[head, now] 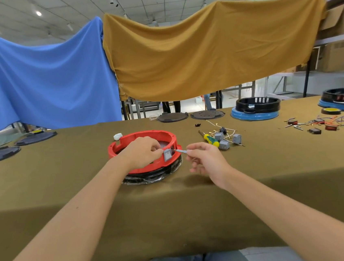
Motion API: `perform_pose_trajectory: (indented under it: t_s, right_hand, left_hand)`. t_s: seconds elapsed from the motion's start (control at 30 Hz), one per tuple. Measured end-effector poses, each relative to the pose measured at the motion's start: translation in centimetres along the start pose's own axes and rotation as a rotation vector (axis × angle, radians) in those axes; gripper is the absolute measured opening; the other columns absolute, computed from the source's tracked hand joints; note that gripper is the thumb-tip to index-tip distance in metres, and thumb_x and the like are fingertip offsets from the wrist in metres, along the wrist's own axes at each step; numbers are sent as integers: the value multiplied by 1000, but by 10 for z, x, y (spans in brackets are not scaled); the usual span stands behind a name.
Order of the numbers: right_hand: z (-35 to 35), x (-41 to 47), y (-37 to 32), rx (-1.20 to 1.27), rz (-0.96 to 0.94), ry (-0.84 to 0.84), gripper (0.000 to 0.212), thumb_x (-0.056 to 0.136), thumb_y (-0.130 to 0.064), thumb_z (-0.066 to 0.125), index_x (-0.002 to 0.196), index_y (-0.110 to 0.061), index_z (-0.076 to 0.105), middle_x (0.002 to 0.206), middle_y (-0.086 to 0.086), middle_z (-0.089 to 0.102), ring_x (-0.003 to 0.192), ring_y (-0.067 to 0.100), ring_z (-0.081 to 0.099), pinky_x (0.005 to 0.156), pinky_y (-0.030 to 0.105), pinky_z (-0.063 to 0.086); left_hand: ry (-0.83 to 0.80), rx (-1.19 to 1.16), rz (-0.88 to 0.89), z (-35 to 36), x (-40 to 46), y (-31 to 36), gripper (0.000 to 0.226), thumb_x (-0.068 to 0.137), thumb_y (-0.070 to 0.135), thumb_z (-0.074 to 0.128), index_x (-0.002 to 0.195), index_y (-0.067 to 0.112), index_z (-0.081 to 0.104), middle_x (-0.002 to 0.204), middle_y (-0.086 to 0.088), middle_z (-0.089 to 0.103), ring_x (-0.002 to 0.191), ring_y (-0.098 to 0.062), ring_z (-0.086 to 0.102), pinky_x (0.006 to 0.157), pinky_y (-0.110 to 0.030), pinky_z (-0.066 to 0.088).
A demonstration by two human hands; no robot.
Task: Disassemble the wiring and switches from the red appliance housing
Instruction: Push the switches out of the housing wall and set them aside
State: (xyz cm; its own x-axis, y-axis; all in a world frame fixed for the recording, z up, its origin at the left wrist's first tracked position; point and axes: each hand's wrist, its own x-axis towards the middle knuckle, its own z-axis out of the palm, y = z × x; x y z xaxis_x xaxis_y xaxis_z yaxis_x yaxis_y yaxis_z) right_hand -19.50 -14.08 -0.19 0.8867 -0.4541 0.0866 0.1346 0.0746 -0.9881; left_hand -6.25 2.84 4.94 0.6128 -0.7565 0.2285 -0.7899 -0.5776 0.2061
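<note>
A workshop hall with ceiling panels lies behind two hung cloths, a blue cloth (pixel 40 80) to the left and a mustard cloth (pixel 211 49) to the right, and in front of them runs a long desk (pixel 67 194) covered in olive fabric. Near the middle of the desk sits the red housing (pixel 142 138), a ring-shaped shell resting on a black base (pixel 150 176).

The left hand (pixel 142 152) reaches over the ring's near-right wall, its fingers curled down onto the top edge of a grey switch (pixel 167 154) that sits in the outside of that wall. The right hand (pixel 207 161) hovers just beside it, thumb and forefinger pinched on a thin grey tool (pixel 180 150) whose tip points at the switch's right edge; whether the tip touches the switch is too fine to tell.

The step in hand looks to be freeing this switch from its slot. The next move probably calls for working the tip in at the side of the switch to release its catch while the left hand steadies the switch and eases it out of the wall, with care not to let the tip slip toward the left fingers.

To the right of the housing lie a yellow-and-green screwdriver (pixel 210 140) and several loose grey switches (pixel 224 144) with pale wires, apparently parts already taken out. Farther right are red and black small parts among tangled wires (pixel 325 123), and two black-and-blue housings (pixel 257 108) stand at the far edge.
</note>
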Motion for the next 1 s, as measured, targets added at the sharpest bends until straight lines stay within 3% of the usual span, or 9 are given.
perform_pose_trajectory:
  t_s: [0.13, 0.23, 0.3, 0.47, 0.57, 0.7, 0.8, 0.9, 1.0]
  right_hand:
    - [6, -3, 9, -133, -19, -23, 12, 97, -13, 62, 106, -11, 70, 65, -3, 48, 52, 9, 44, 51, 24, 52]
    - [13, -5, 15, -221, -77, 50, 9, 96, -22, 64, 101, -17, 70, 68, -9, 55, 44, 3, 46, 47, 20, 46]
    - [17, -6, 19, -274, -109, 118, 8, 96, -26, 64, 97, -21, 69, 77, -7, 64, 46, 2, 48, 45, 20, 43]
    - [25, -10, 25, -385, -180, 192, 7, 96, -27, 61, 92, -25, 66, 81, -10, 64, 66, 4, 54, 58, 20, 40]
    - [27, -15, 25, -458, -214, 216, 8, 96, -27, 59, 92, -29, 66, 79, -14, 64, 66, 1, 55, 52, 11, 35]
    - [31, -21, 30, -492, -232, 204, 8, 98, -26, 58, 94, -27, 65, 81, -11, 64, 59, 3, 51, 46, 11, 36]
    - [38, -22, 31, -561, -256, 194, 8, 100, -26, 54, 98, -26, 62, 85, -19, 60, 71, -1, 55, 54, 9, 39]
    - [47, -23, 33, -610, -254, 219, 11, 103, -27, 49, 104, -24, 59, 84, -21, 54, 84, 5, 55, 70, 24, 43]
    - [57, -27, 35, -631, -245, 254, 14, 106, -29, 44, 107, -21, 55, 88, -5, 63, 89, 20, 59, 76, 37, 46]
  left_hand:
    - [-44, -87, -32, 1, 6, 3, 26, 97, 37, 54, 101, 17, 71, 96, -2, 73, 90, -24, 67, 81, -42, 54]
    - [-44, -145, -66, 7, 7, 5, 34, 98, 34, 52, 95, 4, 68, 78, -4, 65, 66, -23, 53, 61, -34, 44]
    - [-62, -180, -95, 8, 8, 9, 32, 99, 32, 50, 87, 6, 65, 69, -6, 52, 61, -19, 42, 54, -28, 32]
    - [-56, -228, -142, 9, 10, 16, 42, 99, 29, 49, 61, 17, 37, 51, 4, 28, 45, -12, 24, 51, -28, 22]
    - [-47, -242, -167, 12, 9, 18, 39, 99, 29, 49, 64, 15, 40, 50, 4, 28, 45, -12, 25, 51, -28, 23]
    - [-23, -272, -191, 13, 9, 19, 42, 98, 28, 50, 59, 18, 37, 45, 8, 27, 43, -11, 25, 51, -28, 24]
    - [-28, -266, -202, 14, 9, 20, 48, 99, 29, 50, 55, 20, 31, 43, 10, 23, 41, -11, 22, 51, -29, 22]
    - [-39, -255, -223, 13, 9, 23, 50, 100, 29, 49, 55, 20, 28, 45, 8, 24, 44, -13, 23, 52, -29, 22]
    - [-55, -256, -251, 10, 9, 28, 49, 101, 29, 47, 57, 18, 29, 51, 3, 28, 50, -16, 26, 58, -32, 25]
